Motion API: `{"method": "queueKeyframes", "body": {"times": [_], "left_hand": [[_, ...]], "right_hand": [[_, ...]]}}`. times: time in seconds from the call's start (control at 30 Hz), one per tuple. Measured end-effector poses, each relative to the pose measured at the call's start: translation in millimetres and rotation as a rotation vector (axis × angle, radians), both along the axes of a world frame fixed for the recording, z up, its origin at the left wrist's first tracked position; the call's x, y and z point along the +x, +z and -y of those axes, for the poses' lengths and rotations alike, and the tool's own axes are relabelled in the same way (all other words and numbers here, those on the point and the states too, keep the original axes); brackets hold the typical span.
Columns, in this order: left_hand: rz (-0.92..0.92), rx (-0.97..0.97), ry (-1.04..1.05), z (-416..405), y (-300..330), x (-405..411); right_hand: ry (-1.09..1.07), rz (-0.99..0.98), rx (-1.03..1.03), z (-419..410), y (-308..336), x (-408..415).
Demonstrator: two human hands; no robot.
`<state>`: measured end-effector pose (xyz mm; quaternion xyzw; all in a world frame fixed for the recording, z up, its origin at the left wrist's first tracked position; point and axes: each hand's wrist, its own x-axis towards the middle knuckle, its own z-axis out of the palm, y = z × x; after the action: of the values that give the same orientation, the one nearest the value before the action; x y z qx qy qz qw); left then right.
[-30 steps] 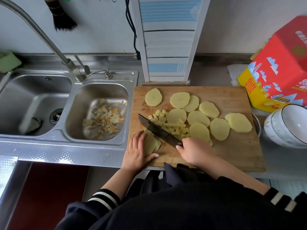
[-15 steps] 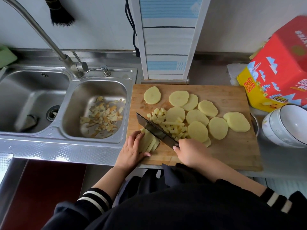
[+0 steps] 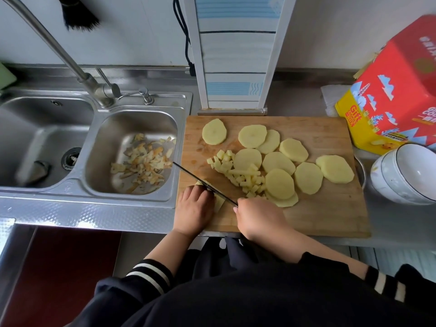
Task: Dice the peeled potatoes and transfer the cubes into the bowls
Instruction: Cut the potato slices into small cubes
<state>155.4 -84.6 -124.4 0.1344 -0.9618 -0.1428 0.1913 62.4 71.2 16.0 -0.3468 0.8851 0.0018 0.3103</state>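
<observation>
A wooden cutting board (image 3: 330, 208) carries several round peeled potato slices (image 3: 278, 162) and a heap of small potato cubes (image 3: 238, 172). At the board's near left, my left hand (image 3: 194, 210) curls its fingers over a stack of potato strips (image 3: 218, 202) and holds it down. My right hand (image 3: 259, 218) grips the handle of a dark knife (image 3: 203, 181). The blade stands on edge, right against my left fingers, its tip pointing towards the sink. Stacked white bowls (image 3: 408, 173) sit off the board's right edge.
A double steel sink (image 3: 70, 190) lies to the left, its right basin holding potato peelings (image 3: 144, 161). A tap (image 3: 70, 60) arches over it. A red and yellow box (image 3: 391, 90) stands at the back right. A striped panel (image 3: 236, 55) rises behind the board.
The knife has turned from lying slanted to standing on edge against my left fingers. My left hand has curled its fingers over the strips, hiding most of them.
</observation>
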Motion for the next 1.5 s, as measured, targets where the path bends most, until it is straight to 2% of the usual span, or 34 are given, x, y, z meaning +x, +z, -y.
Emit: {"method": "queueKeyframes", "body": {"times": [0.47,0.63,1.0,1.5], "left_hand": [[0.015,0.041,-0.011,2.6,-2.7,1.5],[-0.018,0.024,0.005,0.3,-2.1,2.1],[-0.039,0.046,0.002,-2.3,-0.9,8.1],[-0.065,0.071,-0.001,0.0,-3.1,7.2]], "right_hand": [[-0.075,0.06,0.077,14.2,-11.4,-7.1],[-0.176,0.143,-0.018,18.6,-11.9,-17.6],[0.013,0.062,0.01,-1.6,-3.3,0.1],[-0.071,0.117,0.044,11.2,-15.5,-4.2]]}}
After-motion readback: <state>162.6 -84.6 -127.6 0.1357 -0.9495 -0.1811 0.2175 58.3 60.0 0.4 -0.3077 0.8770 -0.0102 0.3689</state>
